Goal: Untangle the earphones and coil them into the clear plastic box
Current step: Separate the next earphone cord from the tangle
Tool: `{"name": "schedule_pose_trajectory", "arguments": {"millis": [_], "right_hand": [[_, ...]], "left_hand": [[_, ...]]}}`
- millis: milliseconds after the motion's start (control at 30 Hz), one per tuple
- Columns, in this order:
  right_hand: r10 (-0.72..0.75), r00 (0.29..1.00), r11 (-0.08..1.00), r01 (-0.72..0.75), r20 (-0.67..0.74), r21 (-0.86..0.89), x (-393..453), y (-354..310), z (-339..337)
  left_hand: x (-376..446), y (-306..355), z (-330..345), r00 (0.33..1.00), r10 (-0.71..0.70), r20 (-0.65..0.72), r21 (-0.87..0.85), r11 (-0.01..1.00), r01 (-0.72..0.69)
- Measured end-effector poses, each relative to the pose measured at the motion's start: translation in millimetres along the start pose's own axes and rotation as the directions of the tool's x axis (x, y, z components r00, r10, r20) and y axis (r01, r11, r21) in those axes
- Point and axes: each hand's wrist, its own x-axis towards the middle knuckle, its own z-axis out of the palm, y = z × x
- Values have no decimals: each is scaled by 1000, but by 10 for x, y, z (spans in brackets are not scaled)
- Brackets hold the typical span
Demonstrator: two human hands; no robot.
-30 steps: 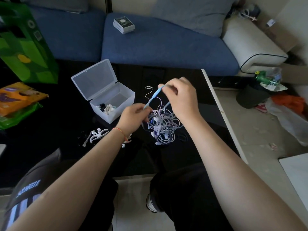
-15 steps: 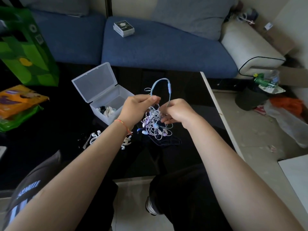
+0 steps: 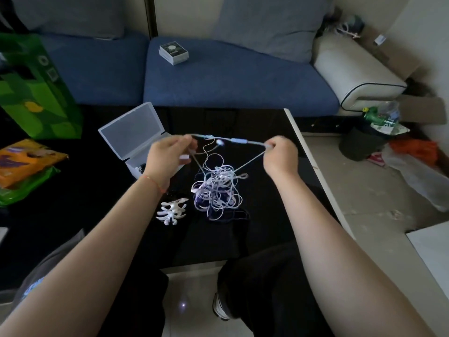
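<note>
A tangled bundle of white and pale blue earphones (image 3: 217, 190) hangs just over the black table (image 3: 262, 215). My left hand (image 3: 167, 158) pinches one end of a pale blue cable. My right hand (image 3: 280, 154) pinches the other end, so the cable with its inline remote (image 3: 239, 140) is stretched level between them above the tangle. The clear plastic box (image 3: 132, 136) stands open behind my left hand, which hides most of its tray; a few earphone parts show inside.
White coiled earphone pieces (image 3: 172, 211) lie on the table left of the tangle. A green bag (image 3: 36, 88) and orange packet (image 3: 21, 161) sit at the left. Behind the table is a blue sofa (image 3: 218, 79) with a small box (image 3: 173, 53). The table's white right edge (image 3: 315, 171) borders the floor.
Both hands have moved apart and lifted, pulling the pale blue cable from a loop into a taut level line. The tangle now hangs lower beneath them.
</note>
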Motion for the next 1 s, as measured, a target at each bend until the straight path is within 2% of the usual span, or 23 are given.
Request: {"name": "schedule_pose_trajectory", "arguments": {"millis": [33, 67, 100, 167, 233, 300, 367, 533, 600, 633, 667, 700, 733, 767, 800, 833, 867, 900, 933, 1000], "right_hand": [[39, 999, 984, -35, -21, 174, 30, -19, -15], [105, 994, 938, -112, 37, 329, 24, -64, -15], [167, 974, 888, -217, 155, 405, 4, -110, -31], [217, 883, 863, -372, 415, 342, -66, -167, -20], [188, 801, 884, -390, 569, 257, -110, -161, -9], [123, 786, 900, -346, 606, 266, -135, -156, -4], [68, 812, 894, -308, 580, 325, -139, -148, 18], [-23, 928, 899, -143, 371, 414, -130, -253, 70], [-57, 957, 800, -126, 283, 587, -144, -321, 48], [-75, 979, 734, -74, 189, 675, -157, -353, 16], [-89, 996, 706, 41, 31, 707, -169, -378, -34], [-109, 981, 726, 189, -160, 661, -178, -396, -88], [-155, 929, 765, 328, -335, 554, -163, -384, -127], [-233, 862, 808, 429, -450, 403, -134, -366, -165], [-316, 817, 847, 472, -483, 245, -104, -341, -180], [-380, 824, 884, 457, -420, 98, -79, -315, -187], [-387, 882, 919, 393, -267, -35, -47, -277, -166], [-318, 946, 940, 307, -62, -147, -32, -237, -135], [-204, 969, 946, 232, 141, -228, -25, -194, -94], [-34, 910, 947, 162, 414, -279, -66, -137, -51]], "left_hand": [[-29, -94, -29, 1000, -19, 15, 126, 992, 17], [-68, -184, -46, 999, -33, 34, 207, 978, 26], [-111, -241, -25, 998, -42, 49, 236, 971, 30], [-193, -299, 21, 997, -64, 48, 211, 976, 52], [-230, -295, 70, 996, -74, 50, 159, 985, 65], [-239, -286, 90, 994, -81, 71, 98, 992, 74], [-253, -309, 107, 988, -113, 109, 16, 994, 111], [-260, -320, 167, 988, -112, 109, -36, 993, 117], [-250, -307, 190, 991, -100, 93, -58, 993, 106], [-253, -299, 197, 992, -92, 81, -81, 992, 98], [-256, -286, 207, 995, -80, 66, -113, 990, 88], [-266, -268, 216, 996, -71, 50, -158, 984, 78], [-273, -247, 234, 997, -67, 34, -207, 976, 72], [-272, -216, 256, 998, -66, 21, -257, 964, 69], [-268, -189, 281, 998, -63, 13, -308, 949, 64], [-263, -156, 306, 999, -52, 9, -354, 934, 52], [-251, -138, 327, 999, -37, 4, -388, 921, 36], [-243, -130, 343, 1000, -25, 0, -397, 918, 24], [-234, -143, 353, 1000, -20, 0, -374, 927, 19], [-223, -228, 353, 998, -50, 29, -269, 961, 56]]}}
